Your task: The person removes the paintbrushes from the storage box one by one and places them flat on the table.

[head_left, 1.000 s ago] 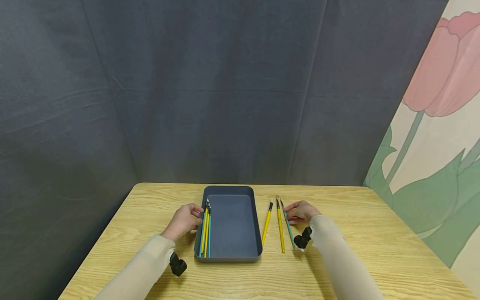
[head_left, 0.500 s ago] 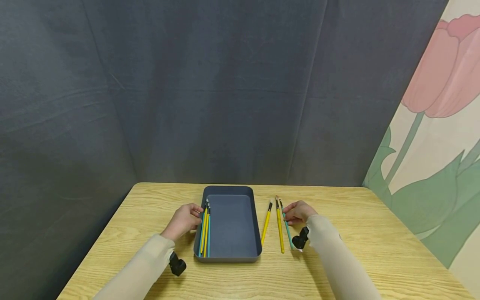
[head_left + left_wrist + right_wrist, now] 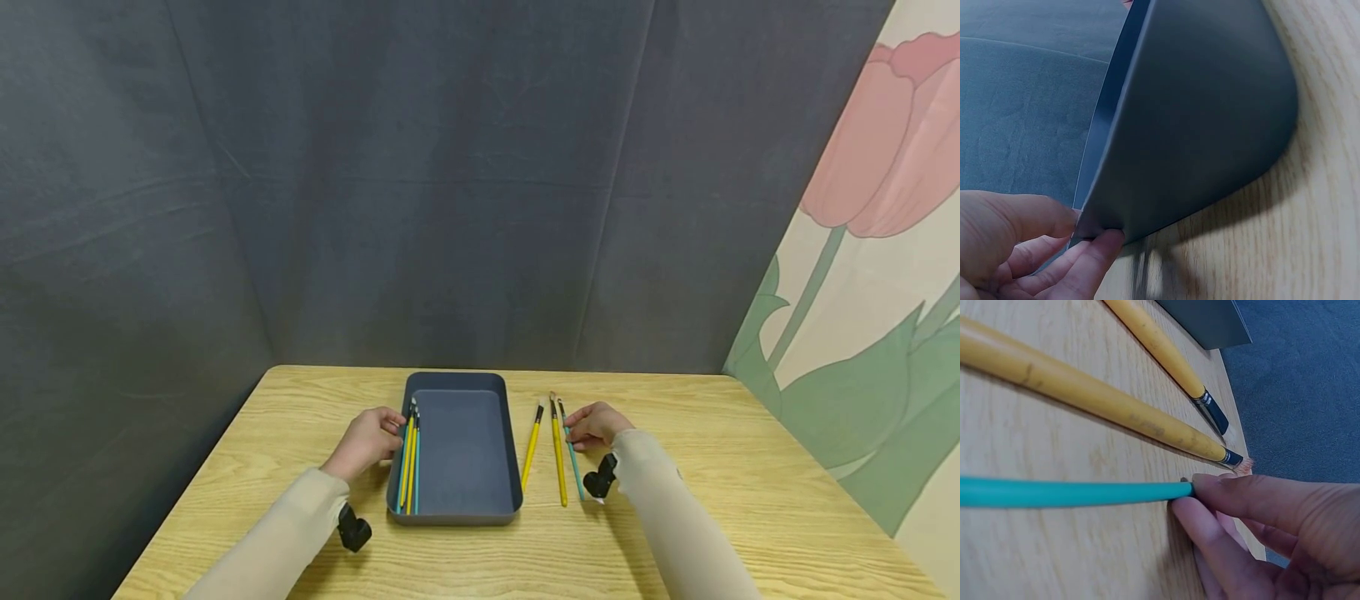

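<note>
A dark grey tray (image 3: 513, 467) sits mid-table with several yellow and teal brushes (image 3: 411, 458) along its left wall. My left hand (image 3: 369, 440) grips the tray's left rim (image 3: 1094, 215), thumb and fingers pinching the wall. Right of the tray lie two yellow brushes (image 3: 558, 454) (image 3: 532, 446) and a teal brush (image 3: 573, 462). My right hand (image 3: 596, 425) pinches the teal brush (image 3: 1072, 492) near its head, while the brush lies on the wood. The yellow brushes (image 3: 1104, 403) (image 3: 1160, 347) lie beside it untouched.
The wooden table (image 3: 750, 500) is backed by a dark cloth wall (image 3: 450, 167), with a tulip-painted panel (image 3: 885, 208) on the right. Small black wrist cameras (image 3: 352, 531) (image 3: 600, 482) hang under both sleeves.
The teal brush has shifted slightly left under my right hand's pinch, closer to the yellow brushes. My left hand stays on the tray rim.
</note>
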